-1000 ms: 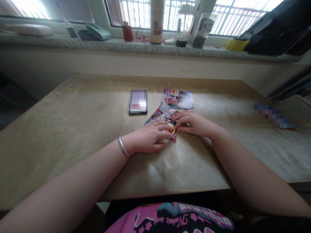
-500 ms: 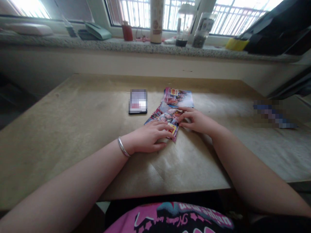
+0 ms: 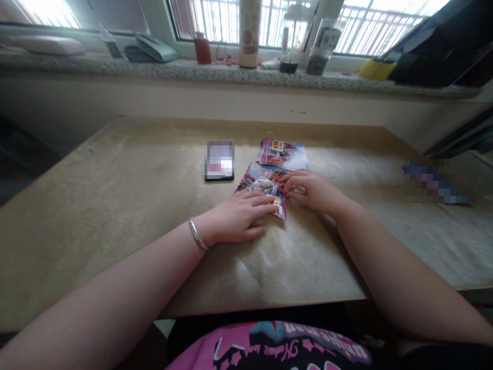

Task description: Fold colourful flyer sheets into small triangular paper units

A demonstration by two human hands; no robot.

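My left hand (image 3: 242,216) lies palm down with its fingers stretched over the lower part of a glossy, colourful printed leaflet (image 3: 265,180). Part of that sheet, including a yellow patch, is covered by the fingers. At its right edge, the fingertips and thumb of my right hand (image 3: 306,190) come together on the paper. Just beyond it lies another printed leaflet (image 3: 287,155) with a yellow label, perhaps several sheets thick. The two meet or overlap slightly.
A phone (image 3: 219,162), its screen blurred out, rests left of the leaflets on the tan tabletop (image 3: 134,205). Farther right is a blurred blue and pink item (image 3: 437,183). A red bottle (image 3: 202,49), a tall cylinder (image 3: 249,36) and a yellow object (image 3: 377,69) stand on the windowsill.
The near leaflet has turned slightly and shifted a little to the right, closer in line with the far one. My hands have barely moved.
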